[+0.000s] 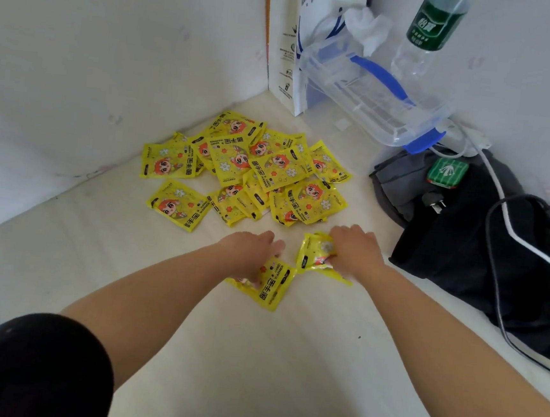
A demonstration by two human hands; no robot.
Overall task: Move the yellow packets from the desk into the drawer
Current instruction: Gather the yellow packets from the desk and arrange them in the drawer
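— Pale desk top (254, 356), white walls closing it in at upper left and upper right. Where's the stock?
— Yellow packets (247, 169) in a loose, overlapping heap at centre frame, just above the hands. Two more sit apart from the heap, lower down, one under each hand.
— Hands?
— Left hand (249, 256), centre frame, has its fingers curled onto a flat packet (272, 286), which sticks out below the hand. Cannot tell whether it is off the desk. Right hand (356, 252), just to its right, has its fingers clamped on a crumpled packet (316, 255). The two packets nearly touch.
— Surroundings?
— Top centre: white paper bag (314, 45), with a clear plastic box (376, 97) with a blue handle beside it. Water bottle (425, 32), green label, at top right. Right edge: dark clothing (463, 244) with a green tin (447, 172) on it, and cables (504, 228) trailing across.
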